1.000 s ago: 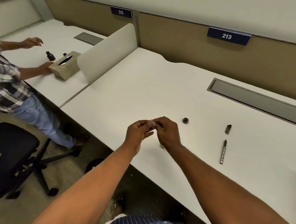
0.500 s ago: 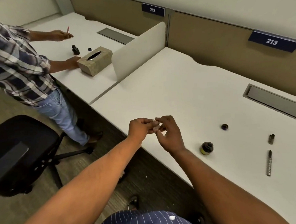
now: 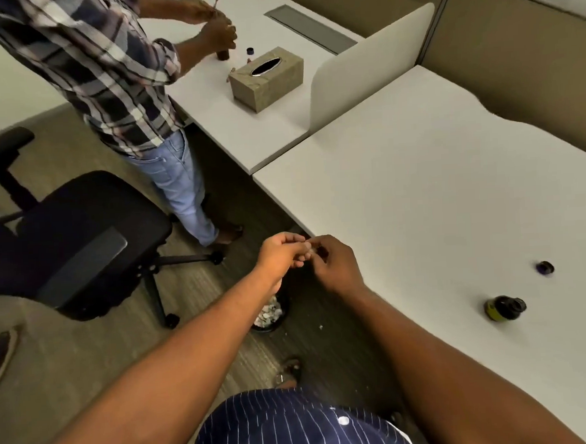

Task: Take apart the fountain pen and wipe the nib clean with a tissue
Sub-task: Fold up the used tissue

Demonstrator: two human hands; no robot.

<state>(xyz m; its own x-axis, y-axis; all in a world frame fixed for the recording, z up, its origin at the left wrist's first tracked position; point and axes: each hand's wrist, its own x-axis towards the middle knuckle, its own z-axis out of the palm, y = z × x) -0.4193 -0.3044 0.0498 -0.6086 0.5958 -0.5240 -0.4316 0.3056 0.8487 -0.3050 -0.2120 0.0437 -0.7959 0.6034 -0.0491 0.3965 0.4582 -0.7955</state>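
1. My forearms reach out over my striped shirt [image 3: 295,425], and my left hand [image 3: 281,254] and right hand [image 3: 334,263] meet just past the tabletop [image 3: 419,198] edge, above the floor.
2. Both hands are pinched narrow around something small between the fingertips. I see a pale scrap and a dark bit there, which I take to be the tissue and the nib, but it is too small and hidden to tell for sure.
3. Directly below my hands sits a bin [image 3: 269,314] with crumpled scraps in it. If my pinch slips, the piece could fall into the bin or onto the dark floor, where it would be hard to find.
4. Rubbing too hard could bend the tip or smear ink onto my fingers.
5. To my right on the tabletop lies an ink bottle [image 3: 503,307] on its side, with its cap [image 3: 545,267] a little beyond. An open bottle may leak or roll off.
6. The rest of the pen is out of view.
7. Farther off, a tissue box [image 3: 266,79] stands on the neighbouring tabletop beside another person [image 3: 107,72].
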